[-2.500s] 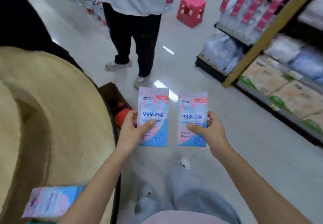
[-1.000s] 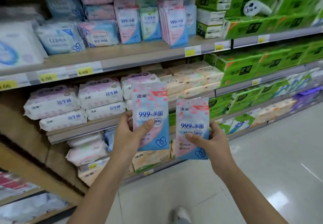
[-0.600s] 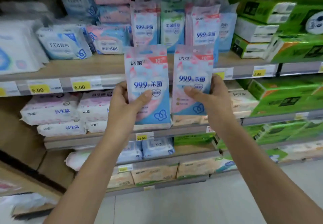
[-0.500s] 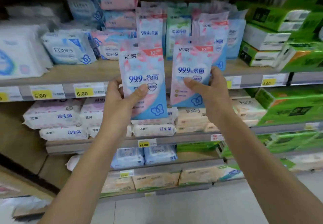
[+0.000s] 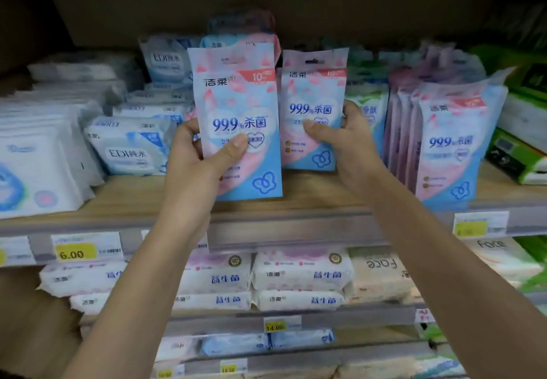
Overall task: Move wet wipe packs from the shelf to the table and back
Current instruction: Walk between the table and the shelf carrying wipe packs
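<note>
You're clamping left hand (image 5: 192, 162) fingers (image 5: 233, 145) on left pack (image 5: 236, 97) | right hand (image 5: 349, 145) fingers on right pack (image 5: 313, 91) | both upright at shelf (image 5: 310, 198)

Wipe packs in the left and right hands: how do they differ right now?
The left-hand pack is nearer the camera and looks larger, its bottom edge by the front of the shelf. The right-hand pack is further back over the shelf. Both are upright with the same pink-blue design.
</note>
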A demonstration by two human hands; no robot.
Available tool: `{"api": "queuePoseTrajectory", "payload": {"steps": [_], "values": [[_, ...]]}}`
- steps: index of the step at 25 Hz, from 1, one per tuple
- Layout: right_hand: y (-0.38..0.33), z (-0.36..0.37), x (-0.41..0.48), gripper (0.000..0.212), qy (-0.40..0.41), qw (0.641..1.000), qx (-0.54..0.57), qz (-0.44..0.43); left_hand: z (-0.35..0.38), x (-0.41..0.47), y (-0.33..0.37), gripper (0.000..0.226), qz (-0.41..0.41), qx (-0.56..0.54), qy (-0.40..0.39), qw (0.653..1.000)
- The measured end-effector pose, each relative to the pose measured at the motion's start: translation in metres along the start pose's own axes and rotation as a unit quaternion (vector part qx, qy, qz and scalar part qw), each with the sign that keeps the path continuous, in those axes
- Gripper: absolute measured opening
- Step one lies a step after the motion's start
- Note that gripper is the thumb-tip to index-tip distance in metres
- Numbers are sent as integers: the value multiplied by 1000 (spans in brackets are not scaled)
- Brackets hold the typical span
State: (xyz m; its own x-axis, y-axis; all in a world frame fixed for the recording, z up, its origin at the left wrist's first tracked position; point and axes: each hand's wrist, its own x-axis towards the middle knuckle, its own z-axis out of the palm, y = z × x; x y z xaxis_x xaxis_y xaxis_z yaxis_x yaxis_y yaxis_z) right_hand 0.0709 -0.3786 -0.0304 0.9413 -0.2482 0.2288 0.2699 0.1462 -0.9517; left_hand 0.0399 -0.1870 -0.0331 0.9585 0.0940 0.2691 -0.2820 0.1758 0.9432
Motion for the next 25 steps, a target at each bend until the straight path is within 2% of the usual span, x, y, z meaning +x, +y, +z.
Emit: {"api": "queuePoseTrajectory", "payload": {"steps": [2, 3, 6, 8, 11, 14, 18, 21, 23, 25], "values": [[5, 6, 6, 35, -2, 999, -43, -8, -3, 10, -2, 30, -7, -2, 1, 1000], [9, 8, 8, 36, 15, 995, -100, -24, -3, 15, -5, 28, -14, -3, 2, 1000], [18, 8, 6, 39, 97, 941, -310, -96, -3, 20, -12, 28, -33, 4, -7, 999], [20, 5, 6, 49, 138, 915, -361, -118, 1, 20, -17, 36, -44, 1, -8, 999], [19, 2, 1, 57, 150, 927, -334, -78, 11, 19, -20, 27, -51, -2, -3, 999], [20, -4, -8, 46, 134, 935, -321, -74, 28, 15, -25, 24, -61, -4, -25, 998], [11, -17, -25, 29, 133, 942, -279, -127, 54, 15, -32, 25, -64, -4, -61, 996], [5, -19, -34, 29, 54, 957, -263, -111, 71, 15, -33, 26, -60, 2, -85, 995], [6, -20, -33, 36, 37, 952, -288, -97, 78, 15, -35, 25, -54, 29, -91, 994], [8, -23, -29, 38, 52, 948, -300, -97, 80, 15, -37, 32, -8, 126, -61, 990]]}}
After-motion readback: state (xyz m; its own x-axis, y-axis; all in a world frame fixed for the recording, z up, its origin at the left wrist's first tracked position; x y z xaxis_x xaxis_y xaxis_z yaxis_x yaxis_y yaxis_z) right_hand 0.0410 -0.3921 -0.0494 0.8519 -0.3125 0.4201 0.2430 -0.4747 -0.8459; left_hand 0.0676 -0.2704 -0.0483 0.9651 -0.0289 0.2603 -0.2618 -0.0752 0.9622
